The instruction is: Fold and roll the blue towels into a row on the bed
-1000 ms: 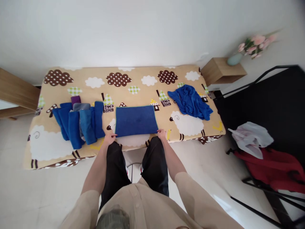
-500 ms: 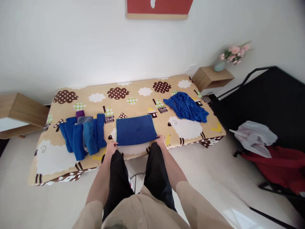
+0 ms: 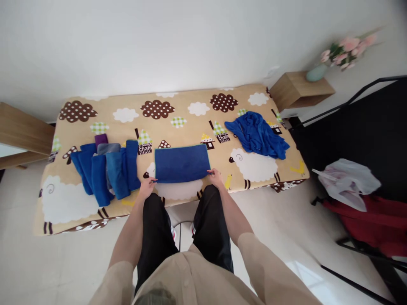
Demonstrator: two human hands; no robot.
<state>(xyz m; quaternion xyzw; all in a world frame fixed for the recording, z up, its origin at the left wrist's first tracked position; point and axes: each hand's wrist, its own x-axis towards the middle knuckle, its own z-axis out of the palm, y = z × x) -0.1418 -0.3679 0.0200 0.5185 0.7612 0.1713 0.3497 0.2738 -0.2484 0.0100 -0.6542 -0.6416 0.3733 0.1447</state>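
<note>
A blue towel with a thin green edge (image 3: 182, 164) lies flat as a rectangle on the patterned bed sheet (image 3: 187, 135). My left hand (image 3: 147, 187) pinches its near left corner, and my right hand (image 3: 216, 177) pinches its near right corner. Left of it, several rolled or folded towels, mostly blue (image 3: 101, 180), lie side by side and overlap, with a small purple one (image 3: 101, 140) at their far end. To the right of the flat towel rests a crumpled heap of blue cloth (image 3: 259, 134).
Wooden bedside cabinets stand at the left (image 3: 32, 131) and at the far right (image 3: 302, 87), the latter bearing a vase (image 3: 316, 73) of pink flowers. Right of the bed, a black-framed chair or rack holds a white plastic bag (image 3: 349, 180) and red cloth (image 3: 378, 220).
The near edge of the blue towel and both hands have moved slightly away from me, making the towel look a little shorter. The whole view has also shifted.
</note>
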